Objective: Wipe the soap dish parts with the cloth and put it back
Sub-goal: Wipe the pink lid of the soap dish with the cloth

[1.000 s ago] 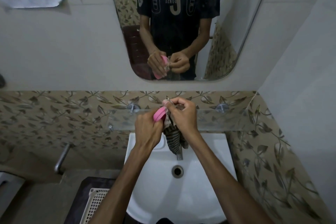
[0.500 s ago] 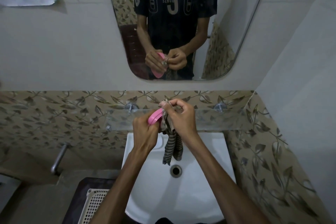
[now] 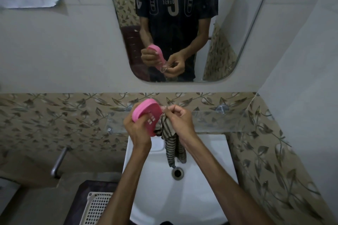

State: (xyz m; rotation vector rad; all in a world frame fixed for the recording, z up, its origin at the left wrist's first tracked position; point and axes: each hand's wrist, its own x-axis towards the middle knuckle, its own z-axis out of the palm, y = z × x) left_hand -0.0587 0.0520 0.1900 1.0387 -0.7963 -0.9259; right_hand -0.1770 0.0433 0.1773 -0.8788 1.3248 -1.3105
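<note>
My left hand grips a pink oval soap dish part with small drain slots, held tilted above the sink. My right hand is closed on a grey striped cloth, which is bunched against the dish's right edge and hangs down over the basin. Both hands are close together in front of the glass shelf. The mirror repeats the hands, dish and cloth.
A white sink with a drain lies below the hands. A glass shelf on metal pegs runs along the leaf-patterned wall. A mirror hangs above. A white perforated basket sits at lower left, near a metal handle.
My left hand has turned the pink dish so its slotted face shows. The cloth now hangs lower beside the dish, and the hands have parted slightly.
</note>
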